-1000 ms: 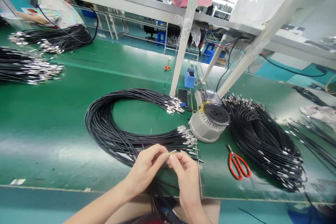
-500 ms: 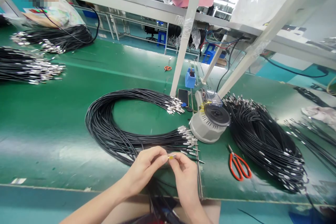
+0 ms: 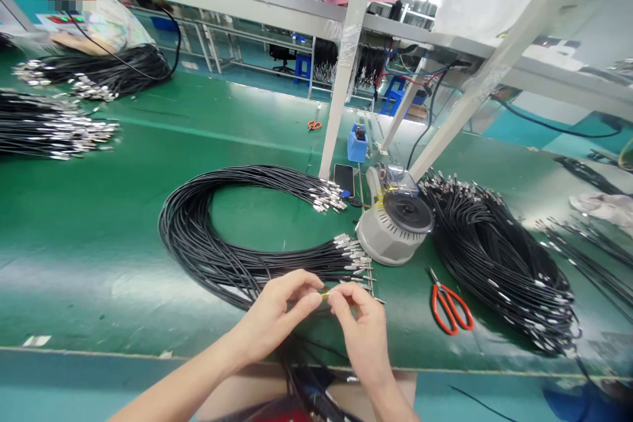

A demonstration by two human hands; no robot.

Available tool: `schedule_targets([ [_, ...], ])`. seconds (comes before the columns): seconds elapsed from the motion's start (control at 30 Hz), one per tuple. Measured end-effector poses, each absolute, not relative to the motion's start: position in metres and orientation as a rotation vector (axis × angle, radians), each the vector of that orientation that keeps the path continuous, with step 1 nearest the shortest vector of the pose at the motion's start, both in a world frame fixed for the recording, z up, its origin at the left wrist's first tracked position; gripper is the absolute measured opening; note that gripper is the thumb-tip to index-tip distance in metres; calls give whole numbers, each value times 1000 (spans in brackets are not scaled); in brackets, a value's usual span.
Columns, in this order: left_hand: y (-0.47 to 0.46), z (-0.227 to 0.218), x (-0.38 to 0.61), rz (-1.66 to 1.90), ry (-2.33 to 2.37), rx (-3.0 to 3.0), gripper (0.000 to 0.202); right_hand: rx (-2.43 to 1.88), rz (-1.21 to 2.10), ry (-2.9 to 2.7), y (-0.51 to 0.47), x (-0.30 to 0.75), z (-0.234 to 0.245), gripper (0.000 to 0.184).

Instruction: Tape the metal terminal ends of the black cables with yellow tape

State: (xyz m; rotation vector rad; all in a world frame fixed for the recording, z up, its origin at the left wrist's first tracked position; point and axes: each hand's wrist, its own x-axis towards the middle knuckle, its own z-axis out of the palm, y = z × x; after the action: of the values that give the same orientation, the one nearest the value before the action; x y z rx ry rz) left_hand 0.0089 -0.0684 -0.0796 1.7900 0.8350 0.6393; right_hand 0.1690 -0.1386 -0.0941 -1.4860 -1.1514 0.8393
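My left hand (image 3: pixel 284 306) and my right hand (image 3: pixel 360 320) meet at the bench's front edge, fingertips nearly touching. Both pinch a small yellow strip (image 3: pixel 325 296) that looks like tape; whether a cable end lies under it is hidden by the fingers. Several loose black cables (image 3: pixel 301 369) hang below my hands over the edge into my lap. Just beyond the fingers lies a curved bundle of black cables (image 3: pixel 198 237), its silver metal ends (image 3: pixel 353 254) pointing right. A round grey tape dispenser (image 3: pixel 393 231) with yellow tape on it stands to the right of those ends.
Red-handled pliers (image 3: pixel 450 306) lie right of my hands, beside a large coiled cable bundle (image 3: pixel 494 264). A phone (image 3: pixel 344 179) and a blue tape holder (image 3: pixel 357 143) sit behind the dispenser, near a white post (image 3: pixel 346 66). At far left, a person (image 3: pixel 113 23) sits behind more cable bundles (image 3: pixel 54 125).
My right hand has shifted slightly right, and the fingertips of both hands are a little farther apart around the yellow strip. The view has tilted slightly.
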Motion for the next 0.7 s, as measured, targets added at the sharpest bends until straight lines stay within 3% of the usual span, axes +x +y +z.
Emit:
schedule_targets([
  [0.33, -70, -87, 25, 665, 827, 1580, 27, -1521, 831, -1158, -143, 170, -92, 21],
  [0.53, -74, -105, 22, 1014, 726, 2323, 16, -1362, 1075, -857, -136, 167, -99, 22],
  [0.7, -71, -123, 1, 1150, 438, 2579, 27, -1296, 1158, -730, -131, 165, -98, 24],
])
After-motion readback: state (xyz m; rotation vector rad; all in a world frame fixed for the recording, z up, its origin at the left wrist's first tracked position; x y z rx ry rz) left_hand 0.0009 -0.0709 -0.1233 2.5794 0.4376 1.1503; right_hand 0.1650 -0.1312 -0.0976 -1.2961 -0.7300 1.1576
